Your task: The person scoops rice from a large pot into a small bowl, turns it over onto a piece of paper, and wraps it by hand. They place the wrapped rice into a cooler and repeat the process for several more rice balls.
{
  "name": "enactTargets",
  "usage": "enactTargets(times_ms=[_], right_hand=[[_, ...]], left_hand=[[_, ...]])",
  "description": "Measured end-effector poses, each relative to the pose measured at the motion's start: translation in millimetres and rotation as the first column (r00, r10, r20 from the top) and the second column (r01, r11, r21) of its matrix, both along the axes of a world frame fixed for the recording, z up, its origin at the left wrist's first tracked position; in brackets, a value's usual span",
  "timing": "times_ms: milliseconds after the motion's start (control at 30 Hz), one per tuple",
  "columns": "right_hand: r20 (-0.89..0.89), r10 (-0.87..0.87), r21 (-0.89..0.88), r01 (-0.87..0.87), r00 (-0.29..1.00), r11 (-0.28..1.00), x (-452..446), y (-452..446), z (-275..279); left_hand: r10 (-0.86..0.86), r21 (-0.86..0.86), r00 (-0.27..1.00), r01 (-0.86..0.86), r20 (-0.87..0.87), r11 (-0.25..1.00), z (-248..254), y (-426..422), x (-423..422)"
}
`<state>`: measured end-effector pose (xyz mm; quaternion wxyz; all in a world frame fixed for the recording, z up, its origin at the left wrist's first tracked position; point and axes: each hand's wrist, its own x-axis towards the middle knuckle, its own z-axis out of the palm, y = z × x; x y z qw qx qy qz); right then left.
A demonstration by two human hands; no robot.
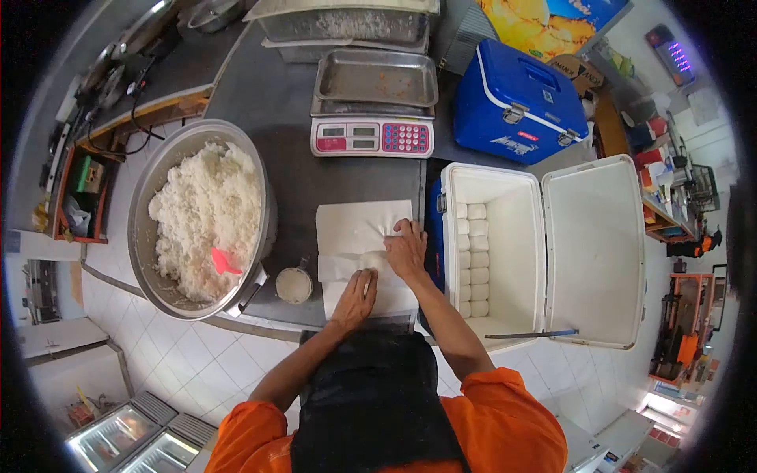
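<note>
Pressing on white paper sheet (339,227) with fingers of left hand (354,301) and right hand (407,254); cannot tell whether pinching fold or only flattening. Probably light, thin, limp; likely to crease, tear if damp, slide on smooth surface. Best taken by edges or fold, with gentle fingertip pressure. Lying on dark countertop (296,185), near side, between rice pot (140,229) at left and white-lined cooler (511,256) at right; nearer than digital scale (371,139).
</note>
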<state>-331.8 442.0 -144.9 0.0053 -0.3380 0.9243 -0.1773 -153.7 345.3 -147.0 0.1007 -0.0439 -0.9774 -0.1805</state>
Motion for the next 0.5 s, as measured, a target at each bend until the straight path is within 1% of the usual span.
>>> enactTargets(times_ms=[67,100,133,167,200,233,267,300,333,367,400,433,500], right_hand=[[0.152,0.046,-0.019,-0.044,0.987,0.999,-9.1,1.9,17.5],[0.148,0.052,-0.022,-0.049,0.988,0.999,-21.7,2.9,11.5],[0.237,0.198,-0.107,-0.177,0.951,0.978,-38.7,4.5,-3.0],[0.313,0.341,-0.201,-0.289,0.887,0.936,-51.1,3.1,-10.6],[0.313,0.338,-0.201,-0.286,0.888,0.937,-57.1,-3.4,-2.3],[0.507,0.261,-0.123,-0.231,0.822,0.965,-62.2,-12.8,14.0],[0.674,0.162,-0.034,-0.188,0.721,0.981,-67.1,-21.6,24.2],[0.642,0.177,-0.044,-0.195,0.746,0.980,-72.7,-28.8,16.4],[0.640,0.177,-0.044,-0.194,0.748,0.980,-79.5,-32.9,10.2],[0.636,0.204,-0.037,-0.235,0.744,0.971,-85.9,-37.7,3.8],[0.635,0.231,-0.030,-0.276,0.737,0.961,-84.8,-42.0,8.4],[0.637,0.233,-0.031,-0.277,0.735,0.960,-78.4,-40.0,12.3],[0.520,0.388,-0.136,-0.375,0.761,0.917,-53.0,-23.7,28.8]], left_hand=[[-0.021,0.072,0.999,0.019,0.027,0.997,8.4,-2.3,0.5],[-0.015,0.069,1.000,0.014,0.023,0.998,9.1,-4.2,-1.2],[-0.029,0.054,0.999,0.028,0.014,0.998,9.7,-5.7,-2.7],[-0.045,0.041,0.999,0.045,0.008,0.998,10.0,-6.4,-3.3],[-0.048,0.041,0.999,0.048,0.007,0.998,6.2,-8.6,-4.2],[-0.091,-0.059,0.996,0.092,0.014,0.994,-1.2,-12.3,-6.4],[-0.133,-0.159,0.991,0.135,0.024,0.978,-5.1,-14.7,-8.5],[-0.137,-0.159,0.990,0.138,0.022,0.977,-3.6,-15.7,-9.6],[-0.121,-0.064,0.993,0.120,-0.008,0.991,-1.4,-17.1,-10.4],[-0.100,0.031,0.994,0.101,-0.035,0.994,0.5,-19.3,-11.8],[-0.099,0.030,0.995,0.100,-0.033,0.995,0.6,-21.2,-11.8],[-0.092,0.057,0.994,0.095,-0.053,0.994,0.6,-22.9,-11.6],[-0.082,0.089,0.994,0.088,-0.069,0.992,1.8,-26.4,-12.9]])
